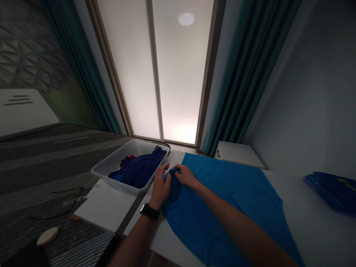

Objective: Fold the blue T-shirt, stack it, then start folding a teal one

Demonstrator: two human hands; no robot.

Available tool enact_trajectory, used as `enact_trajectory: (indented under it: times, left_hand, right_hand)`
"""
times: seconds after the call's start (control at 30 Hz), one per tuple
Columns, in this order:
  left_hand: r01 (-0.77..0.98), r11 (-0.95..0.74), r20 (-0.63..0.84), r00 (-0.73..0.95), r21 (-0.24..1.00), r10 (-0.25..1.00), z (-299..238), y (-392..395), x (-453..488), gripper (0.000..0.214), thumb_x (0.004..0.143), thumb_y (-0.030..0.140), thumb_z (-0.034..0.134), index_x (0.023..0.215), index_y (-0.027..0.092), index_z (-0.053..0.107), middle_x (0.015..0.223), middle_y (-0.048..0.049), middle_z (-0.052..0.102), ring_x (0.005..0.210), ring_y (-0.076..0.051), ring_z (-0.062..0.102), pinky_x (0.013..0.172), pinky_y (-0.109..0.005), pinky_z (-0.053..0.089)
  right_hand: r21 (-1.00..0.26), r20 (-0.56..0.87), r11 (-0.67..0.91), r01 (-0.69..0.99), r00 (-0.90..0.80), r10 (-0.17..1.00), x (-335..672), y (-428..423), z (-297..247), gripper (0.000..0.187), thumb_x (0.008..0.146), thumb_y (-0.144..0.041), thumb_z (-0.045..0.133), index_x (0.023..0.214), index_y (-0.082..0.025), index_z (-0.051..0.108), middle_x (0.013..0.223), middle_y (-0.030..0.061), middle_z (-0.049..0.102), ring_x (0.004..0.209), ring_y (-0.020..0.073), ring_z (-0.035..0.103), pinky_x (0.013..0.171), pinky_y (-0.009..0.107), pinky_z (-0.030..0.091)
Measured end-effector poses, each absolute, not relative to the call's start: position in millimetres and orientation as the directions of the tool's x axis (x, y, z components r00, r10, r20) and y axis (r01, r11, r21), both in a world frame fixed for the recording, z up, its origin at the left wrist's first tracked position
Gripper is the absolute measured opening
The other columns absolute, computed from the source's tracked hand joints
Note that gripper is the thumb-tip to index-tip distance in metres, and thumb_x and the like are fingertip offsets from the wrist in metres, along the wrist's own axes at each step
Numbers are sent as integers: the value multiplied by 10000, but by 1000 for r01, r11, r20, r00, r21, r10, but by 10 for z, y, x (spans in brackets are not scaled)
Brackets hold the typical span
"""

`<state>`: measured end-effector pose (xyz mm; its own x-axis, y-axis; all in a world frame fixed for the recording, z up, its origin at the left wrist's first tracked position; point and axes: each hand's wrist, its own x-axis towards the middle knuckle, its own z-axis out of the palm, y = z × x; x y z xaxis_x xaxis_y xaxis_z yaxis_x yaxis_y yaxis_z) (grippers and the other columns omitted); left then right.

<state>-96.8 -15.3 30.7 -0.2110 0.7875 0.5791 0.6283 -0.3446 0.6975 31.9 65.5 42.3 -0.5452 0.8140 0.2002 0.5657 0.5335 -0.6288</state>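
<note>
A bright blue T-shirt [233, 193] lies spread flat on a white table [314, 222]. My left hand [160, 185], with a dark watch on the wrist, pinches the shirt's left edge near a bunched part. My right hand [185, 175] grips the same bunched cloth just beside it, fingers curled. Both hands meet at the shirt's left side, close to a white plastic tub.
The white tub [111, 167] left of the shirt holds dark blue and red clothes [139, 168]. A stack of folded dark blue garments [332, 191] sits at the table's right. A white board [104, 205] and a bed with a cable [63, 204] lie to the left. A small white cabinet [239, 154] stands behind.
</note>
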Motion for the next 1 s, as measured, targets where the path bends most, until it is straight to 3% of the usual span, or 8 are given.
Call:
enact_trajectory:
  times: [0.13,0.23,0.37,0.5,0.6,0.77,0.87,1.0]
  left_hand:
    - [756,-309,559,-89,576,824,211,-101,-962,423,827,140,480,1242,196,539,1274,-116,563,1230,-265,502,1068,-472,383]
    - [815,-275,516,-34,510,856,201,-106,-951,272,815,161,511,1065,207,610,1198,-102,621,1195,-283,529,1047,-484,382]
    - [871,-210,475,-29,443,880,294,-162,-919,64,838,227,518,851,213,579,902,-57,672,962,-261,618,962,-472,398]
    - [877,-194,456,-31,439,890,363,-197,-901,104,875,258,481,883,212,574,736,6,633,737,-199,622,930,-449,376]
    - [797,-231,440,-48,557,897,355,-173,-905,150,878,271,466,957,210,579,637,44,546,608,-161,563,791,-362,422]
    - [398,-248,305,-87,883,948,415,-92,-864,251,855,374,540,1006,178,579,641,61,464,559,-115,490,552,-228,395]
    - [230,-186,208,-73,955,975,536,-30,-772,293,803,399,611,983,167,599,652,62,469,540,-92,464,505,-200,367]
    - [178,-198,202,-1,964,979,684,64,-571,249,776,355,646,930,160,628,664,49,503,587,-95,497,553,-207,408]
  right_hand:
    - [-743,183,488,458,-562,807,538,703,438,239,771,-86,425,881,-172,620,870,14,695,796,142,637,705,235,479]
    - [-791,167,454,410,-569,805,679,702,464,212,768,-102,412,852,-169,594,805,3,676,741,144,632,662,238,485]
    - [-799,173,427,424,-519,837,807,711,469,206,764,-107,407,842,-178,584,821,6,645,775,153,611,700,256,482]
    - [-743,208,418,522,-414,886,852,735,419,170,738,-90,462,798,-176,596,891,36,576,895,183,545,836,310,435]
    - [-702,205,401,588,-373,905,857,730,371,167,739,-85,488,811,-174,609,857,36,539,875,193,514,829,325,413]
    - [-706,210,351,615,-292,933,901,676,356,265,814,-173,498,1072,-170,554,854,21,550,808,186,530,739,309,422]
    - [-809,182,321,492,-310,933,956,617,388,200,857,-189,431,1004,-192,567,830,11,599,763,167,565,694,284,431]
    - [-892,149,307,332,-425,893,1064,470,447,222,890,-236,392,879,-199,611,866,23,649,811,168,595,730,283,450]
